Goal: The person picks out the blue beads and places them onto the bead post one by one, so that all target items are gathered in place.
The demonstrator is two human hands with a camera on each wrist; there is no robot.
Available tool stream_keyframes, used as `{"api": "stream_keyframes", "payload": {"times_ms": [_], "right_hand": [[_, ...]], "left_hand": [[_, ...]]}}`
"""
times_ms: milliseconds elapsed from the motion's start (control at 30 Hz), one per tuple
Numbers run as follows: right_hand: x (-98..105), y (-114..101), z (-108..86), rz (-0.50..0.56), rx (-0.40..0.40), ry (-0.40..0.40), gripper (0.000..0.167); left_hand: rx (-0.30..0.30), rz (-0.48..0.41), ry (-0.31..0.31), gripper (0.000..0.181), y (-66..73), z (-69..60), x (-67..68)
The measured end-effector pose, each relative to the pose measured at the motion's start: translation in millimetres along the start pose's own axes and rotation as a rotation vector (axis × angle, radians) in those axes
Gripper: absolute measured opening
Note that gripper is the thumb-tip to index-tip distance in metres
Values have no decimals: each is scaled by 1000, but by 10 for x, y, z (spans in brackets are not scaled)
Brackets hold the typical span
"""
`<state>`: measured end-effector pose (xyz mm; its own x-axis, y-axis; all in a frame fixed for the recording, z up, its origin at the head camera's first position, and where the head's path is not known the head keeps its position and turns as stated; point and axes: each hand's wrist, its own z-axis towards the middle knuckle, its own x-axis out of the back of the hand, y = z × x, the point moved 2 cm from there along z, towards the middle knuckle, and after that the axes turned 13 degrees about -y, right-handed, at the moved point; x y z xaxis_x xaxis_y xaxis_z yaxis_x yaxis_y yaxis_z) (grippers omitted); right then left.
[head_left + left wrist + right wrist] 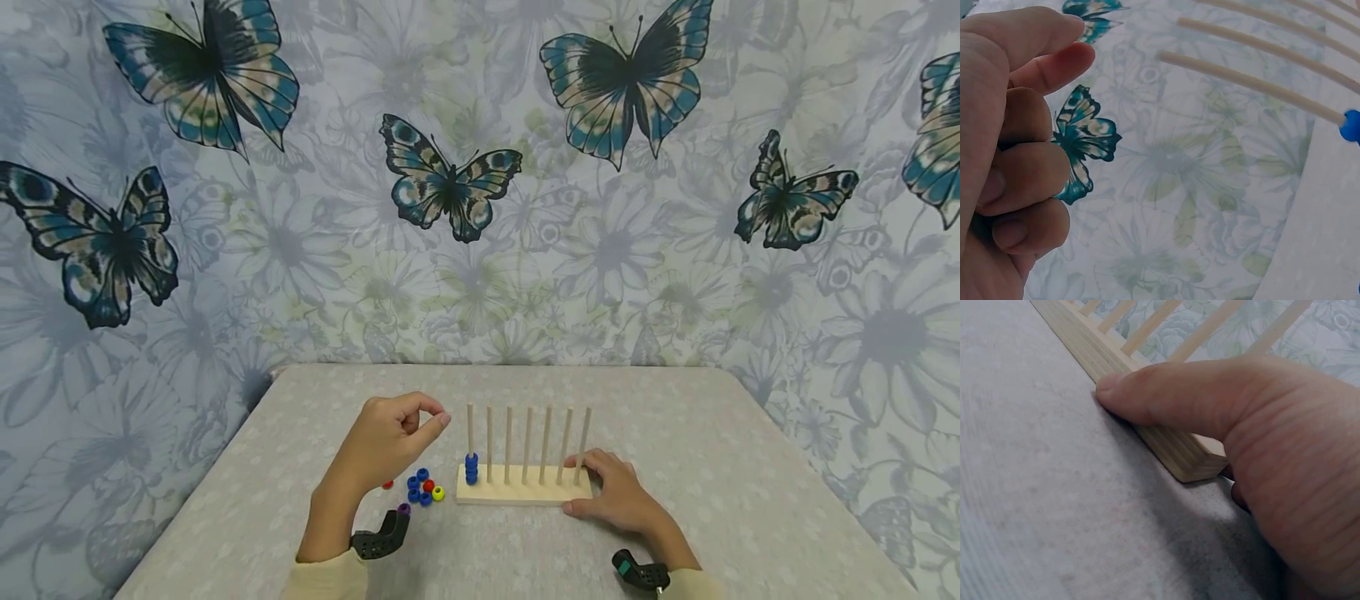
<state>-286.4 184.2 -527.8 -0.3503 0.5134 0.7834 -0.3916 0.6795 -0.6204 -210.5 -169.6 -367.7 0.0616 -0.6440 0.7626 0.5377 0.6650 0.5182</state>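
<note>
A wooden base (525, 497) with several upright pegs stands on the table; several blue beads (471, 469) are stacked on its leftmost peg. My left hand (390, 442) is raised left of that peg, fingers curled, thumb and index tips close together. In the left wrist view, no bead shows in the left hand (1016, 144), and a blue bead (1350, 126) sits low on a peg. My right hand (618, 493) grips the base's right end. In the right wrist view, the thumb of the right hand (1254, 419) lies along the front edge of the base (1179, 453).
Loose blue beads (413, 482), a red bead (428, 485) and a yellow bead (438, 493) lie left of the base. A purple bead (404, 508) is beside the left wristband, and another red bead (387, 484) is near the left wrist. A patterned wall stands behind the table (675, 400).
</note>
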Motion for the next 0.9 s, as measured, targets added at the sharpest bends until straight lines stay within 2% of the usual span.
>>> {"api": "stream_keyframes", "payload": {"times_ms": [233, 467, 633, 900], "right_hand": [[44, -1, 27, 12, -13, 4, 57], [34, -6, 21, 14, -24, 2, 57], [17, -9, 7, 19, -24, 5, 57], [24, -29, 8, 15, -12, 9, 56]], "left_hand": [[57, -4, -38, 7, -68, -96, -13], [119, -66, -65, 5, -190, -288, -186], [188, -139, -77, 4, -267, -406, -294], [322, -178, -143, 13, -449, -519, -409]]}}
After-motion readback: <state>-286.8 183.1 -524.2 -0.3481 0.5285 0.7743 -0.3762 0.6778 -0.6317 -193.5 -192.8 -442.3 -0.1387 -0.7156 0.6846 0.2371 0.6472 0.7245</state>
